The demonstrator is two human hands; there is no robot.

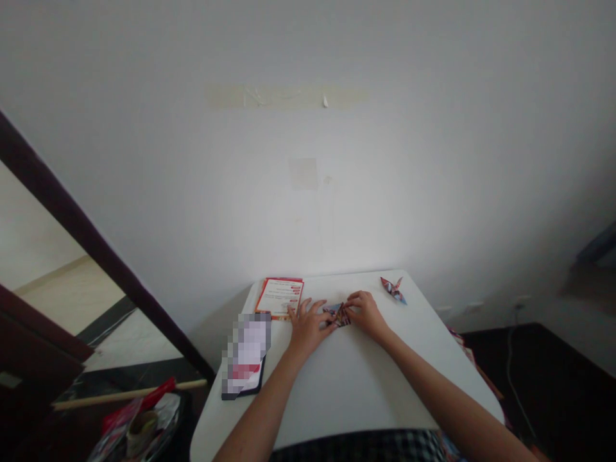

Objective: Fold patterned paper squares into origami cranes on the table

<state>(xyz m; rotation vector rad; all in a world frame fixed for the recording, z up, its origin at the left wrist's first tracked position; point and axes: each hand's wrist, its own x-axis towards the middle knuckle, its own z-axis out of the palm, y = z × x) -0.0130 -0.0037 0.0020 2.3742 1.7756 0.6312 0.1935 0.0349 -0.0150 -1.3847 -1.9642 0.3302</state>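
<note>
A small folded piece of patterned paper (341, 316) lies on the white table (346, 372) between my hands. My left hand (307, 324) holds its left side down with thumb and forefinger, while the other fingers spread over the tabletop. At the right edge of the paper, the fingers of my right hand (366, 313) are bent together in a pinch on it. My fingers cover parts of the folds. Towards the back right corner sits a finished-looking origami figure (394, 292) with pointed tips, in similar patterned paper.
Printed cards with red borders (279, 298) lie at the table's back left. In front of them is a phone (245, 359), its screen blurred out. The wall (308, 224) stands behind the table. A bin with rubbish (144, 423) is on the floor at left.
</note>
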